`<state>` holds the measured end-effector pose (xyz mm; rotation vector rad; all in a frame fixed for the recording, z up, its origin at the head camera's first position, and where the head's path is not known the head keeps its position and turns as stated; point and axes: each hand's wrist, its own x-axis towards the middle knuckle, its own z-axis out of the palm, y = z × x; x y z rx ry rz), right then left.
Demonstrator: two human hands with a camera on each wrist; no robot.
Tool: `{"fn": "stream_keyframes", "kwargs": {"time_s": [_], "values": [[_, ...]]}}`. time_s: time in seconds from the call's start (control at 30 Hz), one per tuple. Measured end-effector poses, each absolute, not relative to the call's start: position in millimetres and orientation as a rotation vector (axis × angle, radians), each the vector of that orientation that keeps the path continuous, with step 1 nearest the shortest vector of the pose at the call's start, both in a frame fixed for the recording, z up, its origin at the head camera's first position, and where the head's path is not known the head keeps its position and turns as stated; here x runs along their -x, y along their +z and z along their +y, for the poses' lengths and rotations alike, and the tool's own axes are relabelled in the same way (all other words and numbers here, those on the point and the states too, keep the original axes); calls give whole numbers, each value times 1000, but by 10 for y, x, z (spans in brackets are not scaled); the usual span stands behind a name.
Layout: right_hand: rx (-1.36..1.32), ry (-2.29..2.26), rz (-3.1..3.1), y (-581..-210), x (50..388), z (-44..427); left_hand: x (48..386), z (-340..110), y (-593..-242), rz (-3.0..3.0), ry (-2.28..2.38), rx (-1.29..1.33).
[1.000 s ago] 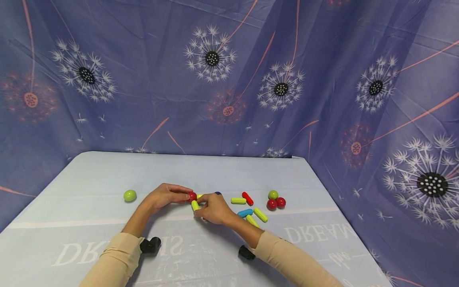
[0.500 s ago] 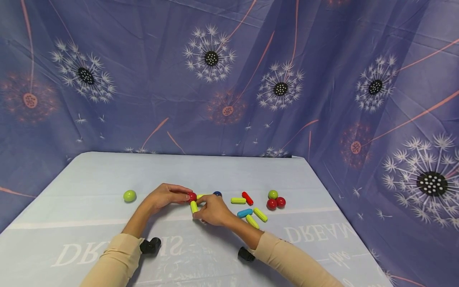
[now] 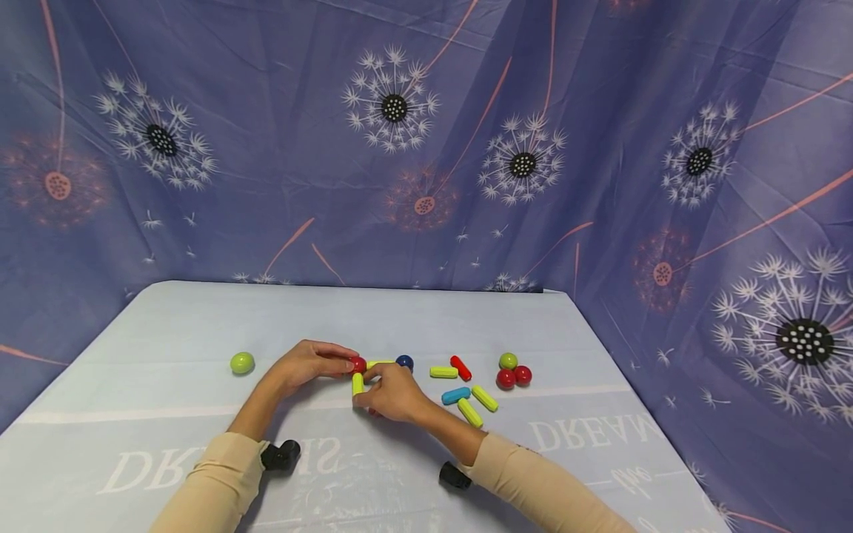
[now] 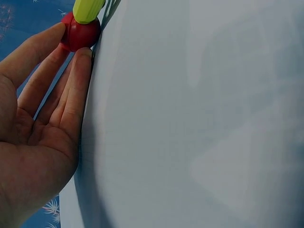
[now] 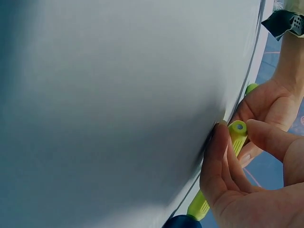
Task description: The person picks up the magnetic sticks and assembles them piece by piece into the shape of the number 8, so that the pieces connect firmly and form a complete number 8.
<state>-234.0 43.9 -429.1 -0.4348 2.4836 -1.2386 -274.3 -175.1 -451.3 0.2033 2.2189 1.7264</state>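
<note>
My left hand (image 3: 308, 366) pinches a glossy red ball (image 4: 81, 34) between thumb and fingertips on the table. In my right hand (image 3: 395, 392) a short yellow-green ribbed rod (image 5: 238, 134) is pinched near one end; a hole shows in that end. The rod's far end meets the red ball in the left wrist view. Another yellow-green rod (image 3: 380, 365) lies between the red ball and a dark blue ball (image 3: 404, 362), just beyond the right hand. The right fingers partly hide that second rod.
Right of the hands lie yellow-green rods (image 3: 484, 399), a blue rod (image 3: 456, 395) and a red rod (image 3: 460, 368). Farther right, two red balls (image 3: 506, 379) cluster with a green ball (image 3: 509, 361). A lone green ball (image 3: 242, 363) sits left. A patterned curtain (image 3: 426, 148) hangs behind the table.
My right hand has shifted slightly left and toward me, swinging the held rod from slanted to nearly straight below the red ball. More of the dark blue ball shows. My left hand stays put.
</note>
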Motion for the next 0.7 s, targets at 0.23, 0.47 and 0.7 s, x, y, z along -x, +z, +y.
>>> {"fn": "stream_keyframes", "kwargs": {"time_s": [0.23,0.47,0.7], "values": [[421,-1243,2485,-4300,2331,438,2733,-1746,-4503,2223,1718,-197],[417,-1254,2462,-4306,2338,436,2727,-1737,-4504,2203,1727,-218],[434,-1249,2466,-4308,2351,430,2727,-1736,-4509,2210,1727,-211]]}}
